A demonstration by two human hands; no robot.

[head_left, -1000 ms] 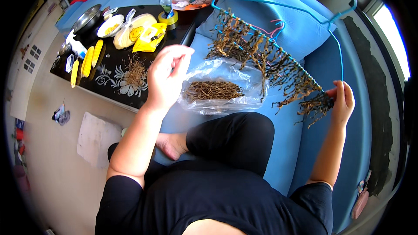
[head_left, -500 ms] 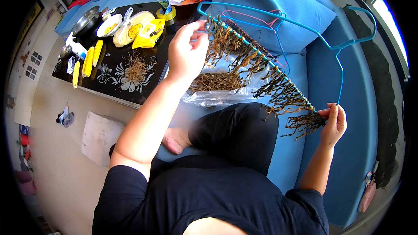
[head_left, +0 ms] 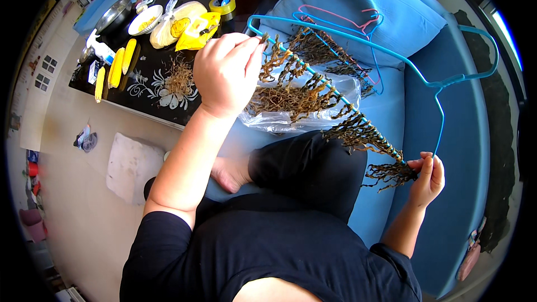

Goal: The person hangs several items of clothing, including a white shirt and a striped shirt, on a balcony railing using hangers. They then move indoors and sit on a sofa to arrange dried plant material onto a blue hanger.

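A large teal clothes hanger point(head_left: 358, 43) is tilted in front of me, its bar slanting from upper left down to lower right. Many twisted, dried brown strips point(head_left: 358, 134) hang along that bar, bunched more thickly toward the right end. My left hand point(head_left: 226, 72) pinches at the bar's upper left end; whether a strip is also between its fingertips is hidden. At the lower right corner, my right hand point(head_left: 427, 182) closes on the hanger. Beneath it, a pile of the same strips point(head_left: 291, 100) lies on clear plastic point(head_left: 268, 122).
More hangers, one pink point(head_left: 335, 18) and one blue, rest loaded with strips against a blue sofa cushion point(head_left: 358, 0). On the black table point(head_left: 162, 67) are corn cobs point(head_left: 116, 67), a bowl point(head_left: 146, 20), bags, yellow tape point(head_left: 222, 5) and dry scraps point(head_left: 179, 78). A white stool point(head_left: 133, 168) stands on the floor.
My left hand has moved left and slightly down, its knuckles turning upward. Strips near the bar's left end now hang farther apart. The hanger's right end has dropped a little, with my right hand on it.
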